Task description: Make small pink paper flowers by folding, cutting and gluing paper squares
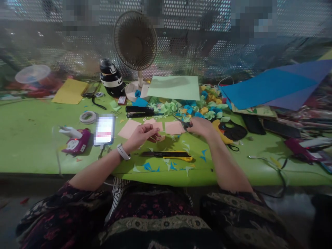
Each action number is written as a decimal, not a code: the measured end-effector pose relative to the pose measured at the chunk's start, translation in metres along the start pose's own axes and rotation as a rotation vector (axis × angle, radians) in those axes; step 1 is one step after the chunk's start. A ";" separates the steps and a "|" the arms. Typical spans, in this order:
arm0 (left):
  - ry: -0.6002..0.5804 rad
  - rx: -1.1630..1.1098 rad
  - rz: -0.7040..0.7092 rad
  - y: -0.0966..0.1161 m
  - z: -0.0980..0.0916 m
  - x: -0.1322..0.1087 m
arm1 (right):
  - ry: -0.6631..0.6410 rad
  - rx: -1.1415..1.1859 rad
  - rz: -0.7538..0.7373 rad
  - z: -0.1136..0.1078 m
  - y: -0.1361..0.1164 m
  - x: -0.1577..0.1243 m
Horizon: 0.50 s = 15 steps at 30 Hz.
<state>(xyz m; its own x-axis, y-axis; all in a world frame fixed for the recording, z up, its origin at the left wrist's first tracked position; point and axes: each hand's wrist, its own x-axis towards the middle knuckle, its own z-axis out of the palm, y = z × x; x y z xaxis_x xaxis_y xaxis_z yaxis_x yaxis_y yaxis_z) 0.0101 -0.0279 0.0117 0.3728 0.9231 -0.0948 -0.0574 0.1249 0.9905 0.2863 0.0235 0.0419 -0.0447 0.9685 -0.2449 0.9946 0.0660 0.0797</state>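
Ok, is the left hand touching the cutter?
Apart: the head view shows a strip of green table between the left hand and the cutter.

Paper squares matt; cutter handle plastic; tabletop smooth.

Perforated wall (greyish), green table.

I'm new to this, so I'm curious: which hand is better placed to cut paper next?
Probably the right hand: it holds dark scissors, close to the pink paper pieces. The left hand seems to pinch something small, so it looks better suited to steadying.
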 end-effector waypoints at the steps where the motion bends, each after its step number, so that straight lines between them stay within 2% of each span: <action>1: 0.003 -0.001 0.003 0.000 0.000 0.000 | -0.008 -0.004 0.004 0.000 0.000 0.001; 10: 0.040 -0.020 0.044 -0.004 -0.004 0.004 | 0.004 0.033 0.027 -0.002 0.016 0.007; 12: 0.048 -0.020 0.061 -0.005 -0.005 0.004 | 0.013 0.127 0.045 -0.006 0.023 0.005; 15: 0.064 -0.030 0.068 -0.006 -0.006 0.004 | 0.018 0.401 0.064 -0.012 0.030 0.000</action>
<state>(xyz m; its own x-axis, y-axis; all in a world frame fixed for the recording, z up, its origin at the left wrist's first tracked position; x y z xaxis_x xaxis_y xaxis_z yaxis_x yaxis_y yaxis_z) 0.0067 -0.0228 0.0048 0.3077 0.9509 -0.0346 -0.1084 0.0711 0.9916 0.3149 0.0280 0.0562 0.0201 0.9720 -0.2341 0.9528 -0.0896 -0.2902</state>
